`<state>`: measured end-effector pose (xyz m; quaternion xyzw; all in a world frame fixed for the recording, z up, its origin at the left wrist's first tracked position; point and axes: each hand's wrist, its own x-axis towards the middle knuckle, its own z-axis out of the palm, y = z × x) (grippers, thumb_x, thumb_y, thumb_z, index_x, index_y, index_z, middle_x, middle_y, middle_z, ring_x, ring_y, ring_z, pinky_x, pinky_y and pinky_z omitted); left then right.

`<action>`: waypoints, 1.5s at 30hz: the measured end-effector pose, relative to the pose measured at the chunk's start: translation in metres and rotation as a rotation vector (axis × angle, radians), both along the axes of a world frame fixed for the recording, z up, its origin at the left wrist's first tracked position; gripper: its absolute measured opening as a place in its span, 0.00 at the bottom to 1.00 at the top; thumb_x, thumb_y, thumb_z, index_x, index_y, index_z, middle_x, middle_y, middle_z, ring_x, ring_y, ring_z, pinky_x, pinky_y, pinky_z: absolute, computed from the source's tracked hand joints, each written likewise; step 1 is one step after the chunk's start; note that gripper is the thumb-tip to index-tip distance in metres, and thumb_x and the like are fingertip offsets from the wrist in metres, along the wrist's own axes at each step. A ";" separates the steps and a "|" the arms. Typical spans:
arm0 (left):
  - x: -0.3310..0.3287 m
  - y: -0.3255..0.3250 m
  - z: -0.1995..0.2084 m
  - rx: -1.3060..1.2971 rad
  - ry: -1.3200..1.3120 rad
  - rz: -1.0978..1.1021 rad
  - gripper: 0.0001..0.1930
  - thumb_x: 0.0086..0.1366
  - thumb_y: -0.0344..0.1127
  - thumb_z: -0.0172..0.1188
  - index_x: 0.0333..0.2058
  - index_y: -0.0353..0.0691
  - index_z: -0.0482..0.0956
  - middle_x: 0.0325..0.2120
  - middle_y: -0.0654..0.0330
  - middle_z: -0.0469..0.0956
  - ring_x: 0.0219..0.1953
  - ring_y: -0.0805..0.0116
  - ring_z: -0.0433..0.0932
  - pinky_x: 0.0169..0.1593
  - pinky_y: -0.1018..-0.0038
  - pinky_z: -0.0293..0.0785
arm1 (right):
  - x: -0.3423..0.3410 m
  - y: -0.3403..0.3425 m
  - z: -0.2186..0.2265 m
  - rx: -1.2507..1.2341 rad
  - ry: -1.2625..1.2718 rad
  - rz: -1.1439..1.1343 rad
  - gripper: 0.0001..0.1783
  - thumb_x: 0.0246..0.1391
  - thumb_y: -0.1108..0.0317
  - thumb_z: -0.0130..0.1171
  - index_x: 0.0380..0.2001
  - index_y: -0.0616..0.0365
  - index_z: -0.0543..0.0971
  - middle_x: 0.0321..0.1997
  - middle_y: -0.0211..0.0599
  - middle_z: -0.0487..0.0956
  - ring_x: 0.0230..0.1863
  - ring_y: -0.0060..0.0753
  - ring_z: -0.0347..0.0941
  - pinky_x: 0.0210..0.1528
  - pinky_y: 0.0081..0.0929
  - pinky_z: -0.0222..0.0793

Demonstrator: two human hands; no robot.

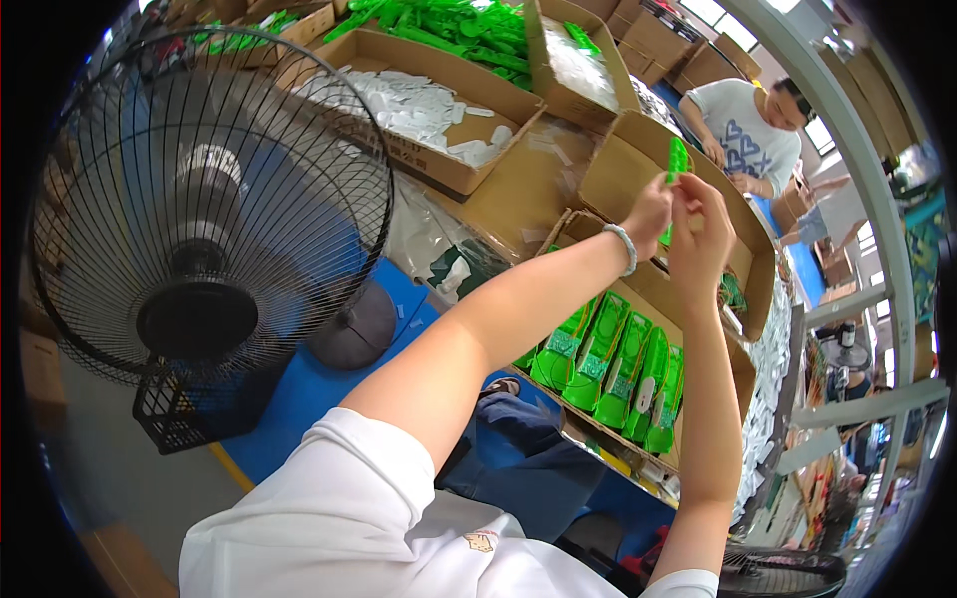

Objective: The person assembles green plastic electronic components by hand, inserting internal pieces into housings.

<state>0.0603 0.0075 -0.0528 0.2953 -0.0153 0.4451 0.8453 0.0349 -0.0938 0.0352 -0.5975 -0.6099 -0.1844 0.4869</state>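
Note:
Both my hands are raised together over the cardboard boxes, closed at a narrow bright-green plastic piece (678, 157) that stands upright out of their fingers. My left hand (652, 213), with a pale beaded bracelet (622, 246) at its wrist, grips the piece from the left. From the right, my right hand (704, 231) pinches at its lower part; the fingers overlap, so the exact contact is partly hidden. Below them an open cardboard box holds several green plastic housings (620, 367) in a row, with small circuit boards and thin wires showing.
A large black floor fan (204, 229) stands at the left. Farther back are a carton (439, 167) of white plastic pieces and a heap of green parts (454, 35). Across the bench another person (743, 125) works. White pieces (766, 389) lie along the right side.

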 end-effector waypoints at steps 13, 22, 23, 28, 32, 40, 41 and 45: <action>0.011 -0.024 0.022 -0.188 0.184 -0.107 0.21 0.71 0.42 0.51 0.61 0.49 0.65 0.25 0.63 0.70 0.22 0.70 0.72 0.21 0.69 0.71 | -0.118 0.273 -0.047 -1.221 0.173 0.064 0.21 0.52 0.58 0.63 0.45 0.61 0.80 0.46 0.48 0.82 0.45 0.45 0.80 0.49 0.35 0.75; 0.018 -0.006 -0.002 -0.161 0.088 -0.041 0.20 0.70 0.39 0.51 0.59 0.45 0.64 0.29 0.58 0.71 0.21 0.66 0.74 0.20 0.66 0.75 | -0.122 0.291 -0.084 -0.920 0.066 -0.045 0.19 0.50 0.64 0.65 0.44 0.63 0.80 0.49 0.54 0.79 0.53 0.51 0.76 0.53 0.40 0.74; 0.018 -0.010 0.006 -0.138 0.101 -0.073 0.21 0.70 0.39 0.51 0.60 0.45 0.63 0.31 0.57 0.71 0.22 0.65 0.75 0.21 0.65 0.76 | -0.115 0.290 -0.078 -0.895 0.057 -0.069 0.18 0.50 0.67 0.63 0.43 0.64 0.80 0.48 0.53 0.80 0.52 0.51 0.76 0.52 0.40 0.74; -0.004 -0.012 0.023 -0.183 0.117 -0.063 0.23 0.69 0.36 0.54 0.60 0.44 0.61 0.32 0.55 0.72 0.20 0.61 0.78 0.20 0.63 0.76 | -0.114 0.254 -0.039 -0.522 0.213 0.259 0.11 0.51 0.72 0.60 0.38 0.65 0.81 0.33 0.42 0.82 0.29 0.33 0.82 0.38 0.23 0.78; -0.003 -0.010 0.001 -0.184 0.048 -0.174 0.22 0.68 0.39 0.55 0.58 0.44 0.63 0.29 0.59 0.73 0.22 0.65 0.77 0.21 0.67 0.76 | -0.066 0.167 0.017 -0.447 0.576 0.424 0.26 0.51 0.66 0.65 0.53 0.63 0.75 0.34 0.50 0.83 0.34 0.44 0.82 0.37 0.33 0.76; -0.028 -0.011 0.027 -0.006 0.164 -0.174 0.18 0.72 0.41 0.49 0.56 0.42 0.69 0.28 0.58 0.77 0.21 0.71 0.73 0.23 0.72 0.70 | 0.063 -0.022 0.026 0.012 0.655 0.250 0.15 0.55 0.77 0.59 0.46 0.69 0.77 0.39 0.41 0.81 0.38 0.28 0.79 0.43 0.23 0.75; -0.028 -0.010 0.029 0.044 0.179 -0.172 0.18 0.73 0.41 0.48 0.57 0.42 0.67 0.29 0.57 0.77 0.22 0.69 0.74 0.24 0.72 0.71 | 0.075 -0.034 0.012 0.020 0.711 0.207 0.17 0.55 0.76 0.60 0.48 0.69 0.76 0.39 0.42 0.81 0.38 0.29 0.78 0.44 0.23 0.75; -0.019 -0.016 0.033 0.208 0.262 -0.168 0.20 0.71 0.40 0.52 0.59 0.42 0.67 0.28 0.58 0.76 0.22 0.70 0.74 0.23 0.74 0.70 | 0.095 -0.053 -0.028 -0.049 0.896 0.283 0.14 0.55 0.77 0.59 0.46 0.69 0.76 0.38 0.41 0.81 0.37 0.26 0.79 0.41 0.23 0.78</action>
